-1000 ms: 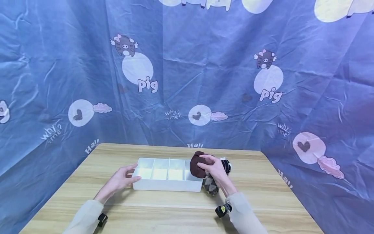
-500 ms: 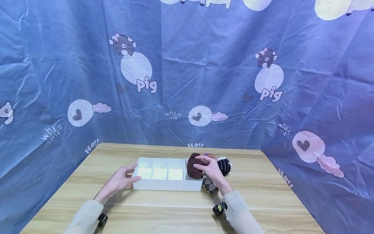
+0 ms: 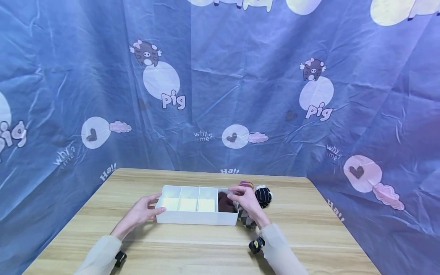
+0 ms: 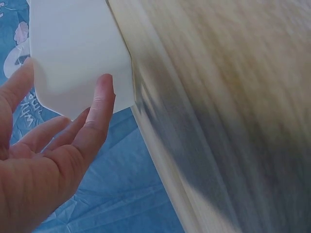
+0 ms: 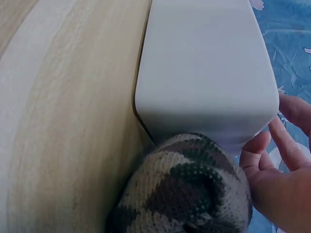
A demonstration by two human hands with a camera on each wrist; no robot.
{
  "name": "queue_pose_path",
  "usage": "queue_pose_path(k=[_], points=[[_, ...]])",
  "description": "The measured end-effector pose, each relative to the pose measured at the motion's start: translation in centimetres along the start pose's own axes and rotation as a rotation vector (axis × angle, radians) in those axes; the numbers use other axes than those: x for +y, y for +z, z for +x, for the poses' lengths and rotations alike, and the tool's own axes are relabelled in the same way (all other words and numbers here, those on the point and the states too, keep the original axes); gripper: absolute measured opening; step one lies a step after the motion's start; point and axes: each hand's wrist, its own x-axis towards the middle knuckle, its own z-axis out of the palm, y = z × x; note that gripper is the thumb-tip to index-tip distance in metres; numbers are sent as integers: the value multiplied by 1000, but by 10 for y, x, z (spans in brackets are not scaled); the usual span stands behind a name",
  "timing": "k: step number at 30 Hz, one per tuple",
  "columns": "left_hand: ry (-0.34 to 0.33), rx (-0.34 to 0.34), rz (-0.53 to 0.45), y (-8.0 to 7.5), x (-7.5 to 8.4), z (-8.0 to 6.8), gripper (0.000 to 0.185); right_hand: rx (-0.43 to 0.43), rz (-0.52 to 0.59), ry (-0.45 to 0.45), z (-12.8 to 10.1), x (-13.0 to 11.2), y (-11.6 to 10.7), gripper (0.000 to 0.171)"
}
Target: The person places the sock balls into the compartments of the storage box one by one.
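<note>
A white box (image 3: pixel 196 218) with several compartments lies lengthwise across the wooden table. My left hand (image 3: pixel 139 211) grips its left end, thumb at the front corner; the left wrist view shows fingertips (image 4: pixel 103 83) against the end wall. A dark brown balled sock (image 3: pixel 225 203) sits in the far-right compartment. Above that compartment's right rim is my right hand (image 3: pixel 249 200), its fingers loosely extended and apart from the sock. Under the right hand, a patterned grey balled sock (image 5: pixel 182 189) rests against the box's right end, partly hidden in the head view.
A black balled sock with white stripes (image 3: pixel 263 197) lies right of the right hand. Behind the hand shows a purple and orange balled sock (image 3: pixel 246 184). Blue printed cloth (image 3: pixel 213 95) hangs around the table (image 3: pixel 192 248).
The brown sock has gone down into the far-right compartment, and my right hand has let go of it. The right hand shifted slightly left. My left hand and the box stayed put.
</note>
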Motion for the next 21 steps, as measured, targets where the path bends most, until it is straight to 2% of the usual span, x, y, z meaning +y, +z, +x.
queue_pose_path(k=[13, 21], points=[[-11, 7, -4, 2, 1, -2, 76, -16, 53, 11, -2, 7, -5, 38], [8, 5, 28, 0, 2, 0, 76, -46, 151, 12, -4, 2, -13, 41]])
